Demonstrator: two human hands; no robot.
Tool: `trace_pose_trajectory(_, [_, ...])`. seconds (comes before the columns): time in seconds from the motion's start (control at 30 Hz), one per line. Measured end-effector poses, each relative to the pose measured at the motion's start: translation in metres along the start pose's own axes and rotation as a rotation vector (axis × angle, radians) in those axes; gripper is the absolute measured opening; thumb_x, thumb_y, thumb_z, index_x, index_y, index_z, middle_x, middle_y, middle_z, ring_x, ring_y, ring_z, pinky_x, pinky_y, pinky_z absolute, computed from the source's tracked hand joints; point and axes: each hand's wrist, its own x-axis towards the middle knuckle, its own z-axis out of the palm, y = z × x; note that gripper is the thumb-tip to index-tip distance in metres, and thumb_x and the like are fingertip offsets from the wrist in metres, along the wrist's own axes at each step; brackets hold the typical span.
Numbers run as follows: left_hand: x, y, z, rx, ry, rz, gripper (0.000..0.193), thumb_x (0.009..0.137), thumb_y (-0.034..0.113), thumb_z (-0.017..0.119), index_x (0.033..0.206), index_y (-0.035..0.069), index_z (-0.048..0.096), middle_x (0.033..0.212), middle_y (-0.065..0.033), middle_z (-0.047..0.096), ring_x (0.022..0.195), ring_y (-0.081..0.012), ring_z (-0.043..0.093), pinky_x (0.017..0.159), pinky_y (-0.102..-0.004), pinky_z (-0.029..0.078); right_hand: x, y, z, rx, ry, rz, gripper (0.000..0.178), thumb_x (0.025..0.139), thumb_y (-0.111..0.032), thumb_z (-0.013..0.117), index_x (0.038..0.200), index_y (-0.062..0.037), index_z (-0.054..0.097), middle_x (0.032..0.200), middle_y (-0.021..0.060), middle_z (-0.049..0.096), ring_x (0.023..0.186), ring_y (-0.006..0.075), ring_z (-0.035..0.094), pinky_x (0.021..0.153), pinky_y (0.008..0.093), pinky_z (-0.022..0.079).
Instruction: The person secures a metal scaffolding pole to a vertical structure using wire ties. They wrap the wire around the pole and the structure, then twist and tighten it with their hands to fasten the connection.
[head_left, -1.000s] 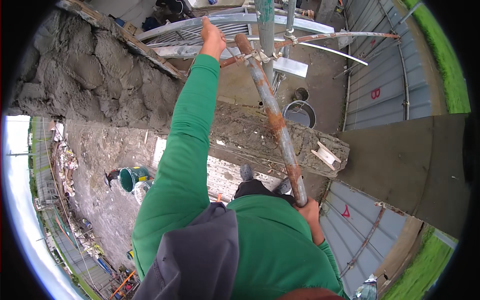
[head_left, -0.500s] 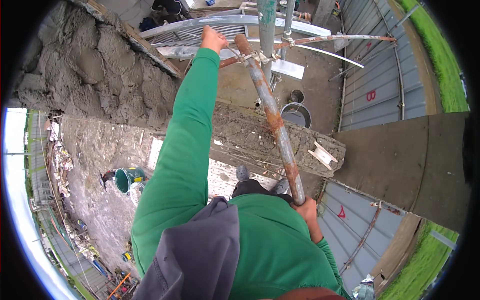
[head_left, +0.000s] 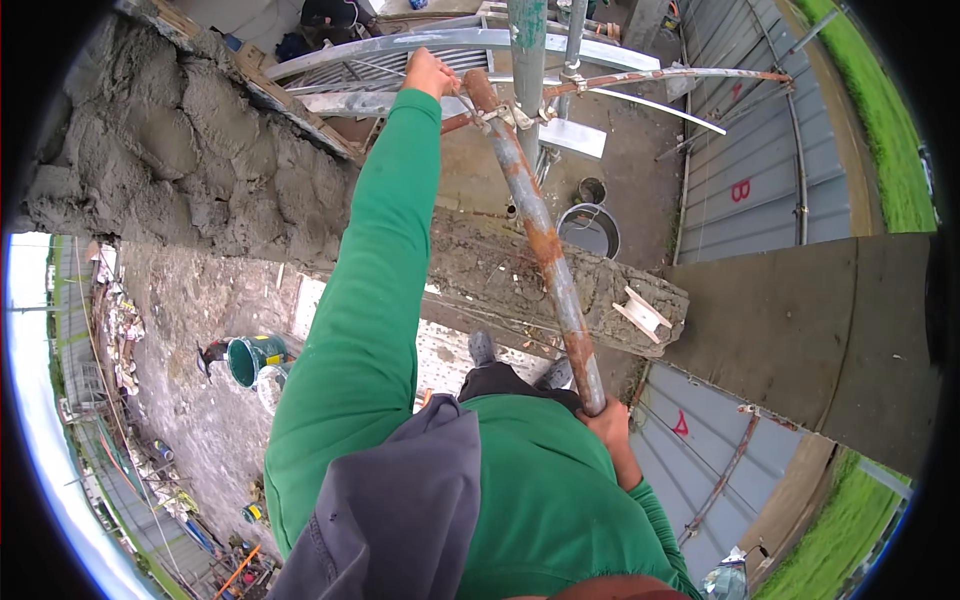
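My left arm is stretched far forward, and my left hand (head_left: 430, 75) is closed beside the upper end of a rusty scaffold pipe (head_left: 540, 230). A thin metal rod-like piece (head_left: 464, 100) shows between that fist and the metal clamp (head_left: 505, 116); its kind is unclear. The clamp sits where the slanting pipe meets a green-grey upright pole (head_left: 527, 60) and a rusty cross pipe (head_left: 640, 78). Close to my body, my right hand (head_left: 608, 425) wraps round the pipe's lower end, with its fingers partly hidden.
A rough mortar-topped beam (head_left: 590, 290) crosses below the pipe, bearing a white spool (head_left: 642, 314). Lumpy wet mortar (head_left: 180, 140) covers the wall at left. A dark board (head_left: 770, 310) lies right. Far below stand a round tub (head_left: 590, 232) and a green bucket (head_left: 252, 360).
My left hand has shifted slightly closer to the pipe's upper end. The pipe's lower end and my right hand have moved a little left in view. Both hands stay closed.
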Motion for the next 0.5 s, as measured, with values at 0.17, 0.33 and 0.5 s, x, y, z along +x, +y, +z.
trace_pose_trajectory(0.17, [0.005,0.004,0.004,-0.018,-0.045,-0.015,0.037,0.108,0.041,0.046,0.087,0.011,0.048,0.063,-0.0017,0.040,0.057,-0.0201,0.043,0.061,-0.0443,0.035,0.000,-0.005,-0.002,-0.011,-0.003,0.029,0.048,0.070,-0.028,0.090,0.101,0.0048,0.076,0.089,0.0294,0.075,0.089,0.0415,0.077,0.081,0.0477,0.060])
trace_pose_trajectory(0.33, [-0.001,-0.004,-0.004,-0.072,-0.098,-0.003,0.039,0.109,0.043,0.049,0.085,0.012,0.049,0.062,0.0008,0.043,0.060,-0.0193,0.047,0.066,-0.0423,0.036,0.000,-0.002,-0.001,0.001,-0.018,0.059,0.048,0.070,-0.030,0.087,0.104,0.0023,0.078,0.092,0.0301,0.075,0.094,0.0433,0.076,0.085,0.0497,0.060])
trace_pose_trajectory(0.5, [0.002,0.005,-0.002,-0.030,-0.214,0.046,0.042,0.108,0.044,0.048,0.078,0.015,0.045,0.058,0.0019,0.038,0.054,-0.0168,0.040,0.053,-0.0365,0.030,-0.001,-0.008,-0.001,-0.019,0.023,0.081,0.047,0.070,-0.028,0.088,0.103,0.0035,0.076,0.089,0.0287,0.076,0.090,0.0420,0.077,0.082,0.0478,0.060])
